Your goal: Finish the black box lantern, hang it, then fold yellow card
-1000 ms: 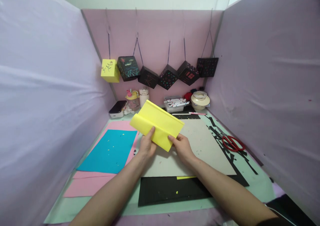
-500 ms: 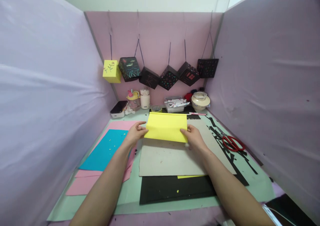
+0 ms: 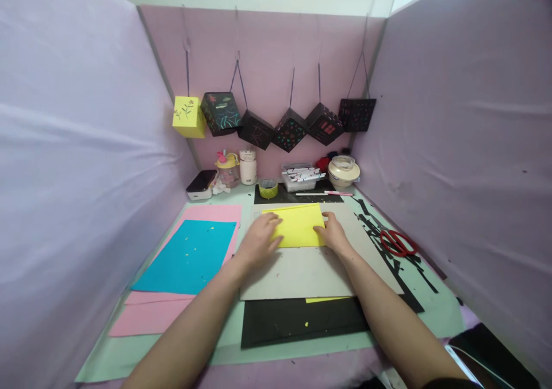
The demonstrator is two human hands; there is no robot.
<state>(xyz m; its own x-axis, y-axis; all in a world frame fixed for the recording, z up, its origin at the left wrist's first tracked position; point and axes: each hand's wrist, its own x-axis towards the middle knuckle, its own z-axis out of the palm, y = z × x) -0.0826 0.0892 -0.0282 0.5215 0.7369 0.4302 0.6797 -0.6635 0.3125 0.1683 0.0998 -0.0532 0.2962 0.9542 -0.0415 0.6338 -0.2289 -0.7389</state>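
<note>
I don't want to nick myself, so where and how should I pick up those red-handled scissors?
Probably by the red loops, using the right hand from the near right side: the loops point that way, while the blades point away leftward among black strips. They seem to lie flat, so pinch from above.

Six o'clock off the yellow paper (image 3: 301, 226) was left open; nine blocked by left hand (image 3: 260, 237), three by right hand (image 3: 335, 232), eleven by tape (image 3: 268, 191)!

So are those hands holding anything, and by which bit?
Yellow paper: the right hand has it by its right edge. The left hand is over the paper's left end, but whether it grips there can't be told.
</note>
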